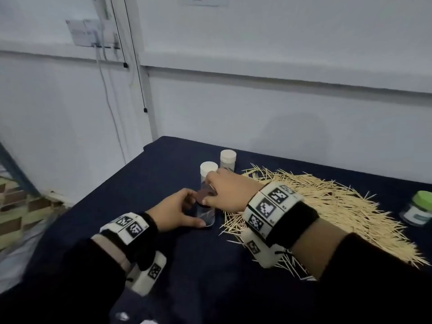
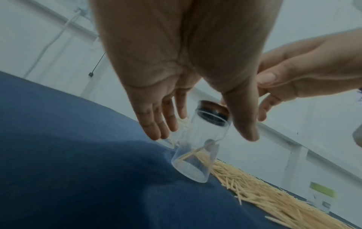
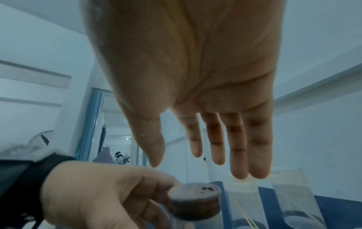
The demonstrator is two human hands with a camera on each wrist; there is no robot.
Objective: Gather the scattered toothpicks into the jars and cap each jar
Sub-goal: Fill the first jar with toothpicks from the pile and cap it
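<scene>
I am watching my left hand [image 1: 177,212] resting beside a clear glass jar [image 1: 206,215] that is standing upright on the dark blue tablecloth [image 1: 163,178]. In the left wrist view its fingers [image 2: 156,122] are reaching down one side of the glass and the thumb down the other, nearly straight; I cannot tell whether they are actually pressing on the jar. A brown cork stopper [image 3: 195,199] is sitting in the jar's mouth, and a few toothpicks are leaning inside the jar.

My right hand [image 1: 225,191] is hovering just above the stopper. In the right wrist view its fingers [image 3: 238,148] are hanging almost straight and spread, gripping nothing, with the stopper below and apart from the thumb.

Two more clear jars with white caps are standing just behind: the nearer capped jar [image 1: 208,170] and the farther capped jar [image 1: 228,160]. The big heap of scattered toothpicks [image 1: 327,206] is lying on the cloth to the right of the corked jar, spreading under my right wrist. A small jar with a green lid [image 1: 420,209] is sitting at the far right, past the heap
</scene>
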